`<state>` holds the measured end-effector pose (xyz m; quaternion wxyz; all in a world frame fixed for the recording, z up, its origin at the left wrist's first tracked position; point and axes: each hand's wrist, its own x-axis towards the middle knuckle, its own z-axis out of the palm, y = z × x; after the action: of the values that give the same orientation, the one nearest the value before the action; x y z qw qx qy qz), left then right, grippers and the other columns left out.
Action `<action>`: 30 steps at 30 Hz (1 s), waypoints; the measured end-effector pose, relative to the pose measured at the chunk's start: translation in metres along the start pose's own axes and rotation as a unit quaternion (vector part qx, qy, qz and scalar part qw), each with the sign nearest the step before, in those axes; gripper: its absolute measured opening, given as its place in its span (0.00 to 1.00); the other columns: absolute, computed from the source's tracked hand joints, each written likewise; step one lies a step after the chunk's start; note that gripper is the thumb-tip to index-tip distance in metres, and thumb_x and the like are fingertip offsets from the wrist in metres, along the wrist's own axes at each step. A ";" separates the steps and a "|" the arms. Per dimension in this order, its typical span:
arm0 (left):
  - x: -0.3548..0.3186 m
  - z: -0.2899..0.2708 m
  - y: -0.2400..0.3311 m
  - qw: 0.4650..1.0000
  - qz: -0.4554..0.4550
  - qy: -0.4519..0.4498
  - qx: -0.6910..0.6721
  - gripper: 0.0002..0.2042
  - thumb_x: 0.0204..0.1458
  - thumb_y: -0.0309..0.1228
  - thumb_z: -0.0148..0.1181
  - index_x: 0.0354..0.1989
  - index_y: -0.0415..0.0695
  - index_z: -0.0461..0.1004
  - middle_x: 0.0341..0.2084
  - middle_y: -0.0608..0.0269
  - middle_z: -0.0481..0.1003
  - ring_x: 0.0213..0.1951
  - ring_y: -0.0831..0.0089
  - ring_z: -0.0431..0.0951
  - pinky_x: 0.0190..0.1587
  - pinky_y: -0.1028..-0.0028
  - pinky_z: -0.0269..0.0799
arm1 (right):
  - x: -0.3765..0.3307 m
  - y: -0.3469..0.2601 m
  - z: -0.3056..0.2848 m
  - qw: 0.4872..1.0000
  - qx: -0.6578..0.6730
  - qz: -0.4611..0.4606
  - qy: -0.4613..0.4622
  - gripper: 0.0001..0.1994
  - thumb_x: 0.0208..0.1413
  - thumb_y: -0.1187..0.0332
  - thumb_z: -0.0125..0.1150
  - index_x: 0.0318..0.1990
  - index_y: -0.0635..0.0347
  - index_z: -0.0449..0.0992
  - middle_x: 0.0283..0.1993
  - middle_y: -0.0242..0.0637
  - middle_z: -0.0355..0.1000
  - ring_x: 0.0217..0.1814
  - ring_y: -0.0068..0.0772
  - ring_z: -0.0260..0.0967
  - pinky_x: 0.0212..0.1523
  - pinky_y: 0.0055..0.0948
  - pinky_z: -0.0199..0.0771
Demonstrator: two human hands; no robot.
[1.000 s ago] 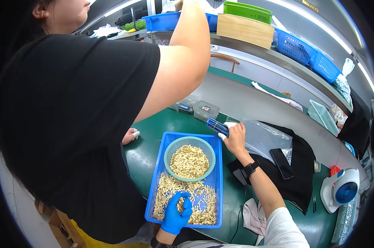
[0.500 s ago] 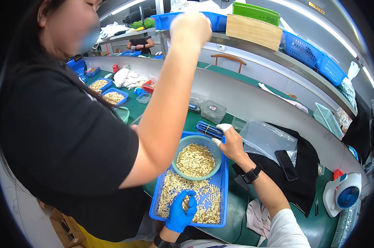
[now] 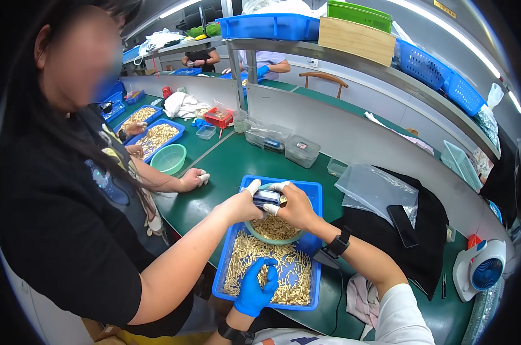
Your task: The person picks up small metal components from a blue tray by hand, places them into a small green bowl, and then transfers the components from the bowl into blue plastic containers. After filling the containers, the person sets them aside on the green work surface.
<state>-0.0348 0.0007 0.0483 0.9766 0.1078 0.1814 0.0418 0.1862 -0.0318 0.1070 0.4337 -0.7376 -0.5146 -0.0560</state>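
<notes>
My left hand [image 3: 256, 289], in a blue glove, curls over the blue tray [image 3: 316, 276]; small brass-coloured pins [image 3: 264, 277] show within its bent fingers. My right hand [image 3: 298, 208], with white finger cots, grips one side of a small dark blue rectangular block [image 3: 267, 199]. A co-worker's hand [image 3: 240, 205], also with white finger cots, holds the block's other side. Directly below it, a pale green bowl [image 3: 299, 234] full of brass pins stands in the tray's far part. More loose pins [image 3: 295, 279] cover the tray's near part.
The co-worker [image 3: 59, 230] stands close on the left, one arm across my front. A black phone [image 3: 402, 225] lies on black cloth at right, near a small fan [image 3: 482, 273]. Clear lidded boxes [image 3: 302, 150] stand beyond the tray; a green bowl [image 3: 168, 159] is at left.
The co-worker's raised arm has come down, and its hand now grips the block with mine. My right hand has moved left, bringing the block over the bowl. My left hand stays over the tray.
</notes>
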 end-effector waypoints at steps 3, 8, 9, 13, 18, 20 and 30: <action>0.003 0.001 0.000 1.000 -0.003 0.008 -0.007 0.15 0.64 0.39 0.41 0.42 0.41 0.70 0.20 0.64 0.62 0.14 0.79 0.54 0.16 0.80 0.52 | 0.001 0.005 0.008 0.999 0.033 -0.009 -0.009 0.24 0.45 0.61 0.69 0.50 0.62 0.72 0.44 0.46 0.71 0.45 0.47 0.71 0.47 0.38 0.72; 0.005 -0.016 0.001 0.999 0.033 -0.010 -0.023 0.15 0.63 0.38 0.44 0.48 0.39 0.69 0.29 0.62 0.70 0.21 0.76 0.65 0.20 0.81 0.60 | -0.002 -0.023 0.006 0.990 0.041 -0.132 -0.022 0.23 0.48 0.65 0.68 0.52 0.61 0.72 0.51 0.46 0.70 0.50 0.50 0.69 0.51 0.40 0.71; 0.017 -0.022 0.001 0.999 0.027 -0.019 -0.038 0.16 0.63 0.37 0.45 0.50 0.39 0.69 0.33 0.60 0.73 0.24 0.75 0.70 0.22 0.81 0.64 | -0.005 -0.015 -0.001 0.992 0.044 -0.110 -0.032 0.23 0.48 0.65 0.68 0.52 0.61 0.72 0.51 0.46 0.70 0.50 0.50 0.69 0.51 0.40 0.71; 0.010 -0.005 0.002 0.986 0.075 0.050 -0.142 0.19 0.63 0.37 0.43 0.59 0.40 0.65 0.51 0.55 0.71 0.46 0.67 0.75 0.43 0.73 0.75 | -0.046 -0.037 -0.032 0.981 -0.008 -0.153 -0.118 0.25 0.51 0.65 0.64 0.56 0.61 0.69 0.57 0.47 0.67 0.58 0.50 0.64 0.54 0.41 0.69; 0.015 0.002 0.000 0.973 0.078 -0.157 -0.149 0.23 0.64 0.40 0.37 0.65 0.43 0.58 0.61 0.53 0.63 0.62 0.61 0.62 0.64 0.60 0.58 | -0.089 -0.053 -0.041 0.953 0.015 -0.222 -0.208 0.26 0.53 0.59 0.62 0.58 0.58 0.68 0.60 0.46 0.64 0.65 0.52 0.58 0.61 0.48 0.61; 0.015 0.014 -0.005 0.972 0.077 -0.156 -0.160 0.25 0.64 0.42 0.35 0.66 0.43 0.56 0.64 0.53 0.58 0.65 0.60 0.57 0.67 0.57 0.51 | -0.100 -0.060 -0.041 0.956 -0.066 -0.198 -0.208 0.26 0.53 0.53 0.60 0.57 0.56 0.69 0.62 0.45 0.63 0.67 0.54 0.54 0.64 0.55 0.53; 0.023 0.001 -0.021 0.970 0.011 -0.183 -0.162 0.27 0.63 0.45 0.34 0.68 0.45 0.52 0.67 0.52 0.52 0.67 0.57 0.54 0.68 0.56 0.48 | -0.111 -0.057 -0.030 0.938 -0.101 -0.202 -0.265 0.31 0.53 0.43 0.54 0.58 0.54 0.69 0.67 0.41 0.58 0.72 0.56 0.46 0.65 0.70 0.35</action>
<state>-0.0117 -0.0177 0.0365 0.9971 -0.0441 -0.0105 0.0614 0.1002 -0.1262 0.1001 0.1848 -0.6460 -0.7406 0.0031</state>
